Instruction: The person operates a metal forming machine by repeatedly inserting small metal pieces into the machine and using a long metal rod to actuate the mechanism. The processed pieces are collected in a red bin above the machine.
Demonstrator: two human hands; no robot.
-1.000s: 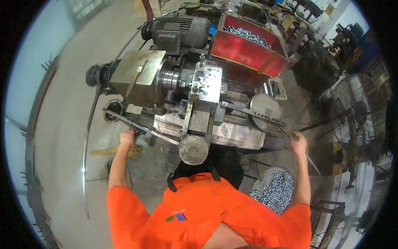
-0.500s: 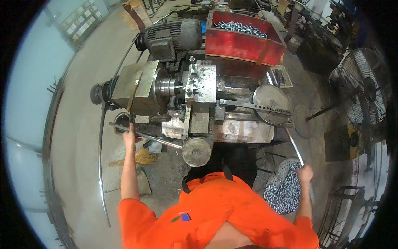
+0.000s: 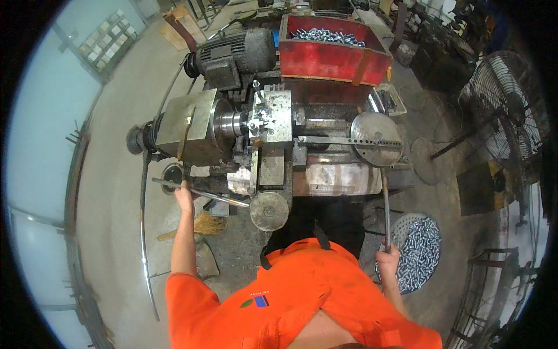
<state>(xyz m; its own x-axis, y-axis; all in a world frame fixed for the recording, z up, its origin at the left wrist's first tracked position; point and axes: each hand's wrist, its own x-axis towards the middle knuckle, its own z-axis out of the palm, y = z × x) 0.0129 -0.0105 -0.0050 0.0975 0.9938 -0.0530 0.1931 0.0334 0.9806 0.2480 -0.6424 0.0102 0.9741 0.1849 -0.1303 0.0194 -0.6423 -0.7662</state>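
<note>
A small metal lathe stands before me, with a chuck (image 3: 231, 123) at its left and a pitted tool block (image 3: 272, 116) beside it. My left hand (image 3: 184, 198) is closed around a long metal lever (image 3: 218, 196), which runs to a round disc (image 3: 269, 211) at the machine's front. My right hand (image 3: 388, 259) grips the lower end of another lever (image 3: 386, 209), hanging from a larger round plate (image 3: 372, 129) at the right. A perforated bar (image 3: 349, 141) crosses that plate. Whether a workpiece sits in the chuck I cannot tell.
Short metal pieces fill a red bin (image 3: 331, 61) behind the lathe and a round perforated basket (image 3: 401, 228) by my right hand. An electric motor (image 3: 235, 58) sits at the back left. A fan (image 3: 505, 107) stands right; a straw broom (image 3: 206, 224) lies on the floor left.
My right hand has swung its lever inward to the left, so it now hangs nearly straight down. The tool block sits closer to the chuck. My left hand keeps its hold.
</note>
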